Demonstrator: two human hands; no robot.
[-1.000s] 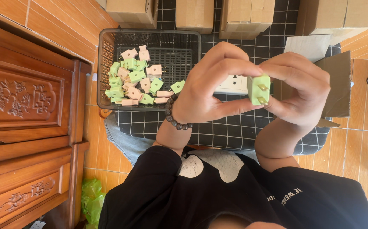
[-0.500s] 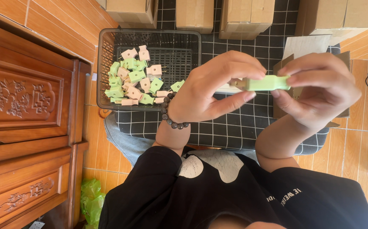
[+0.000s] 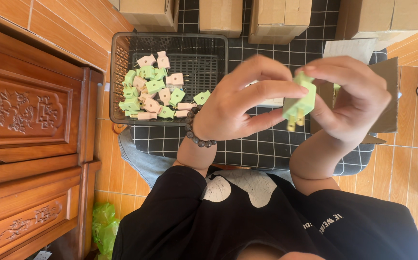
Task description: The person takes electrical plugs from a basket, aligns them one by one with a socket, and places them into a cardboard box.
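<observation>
Hands, left and right, are gripping one green plug between fingertips, right of the wire basket holding green and pink plugs.

Bright even daylight, soft faint shadows, slight motion blur on the raised fingers, background sharp, no glare

From my remote seat I see a dark wire basket holding a heap of green and pink plugs on its left side. It rests on a black checked cloth. Cardboard boxes line the top edge. A carved wooden cabinet stands left, with a green plastic bag at its foot on the orange tile floor.
</observation>
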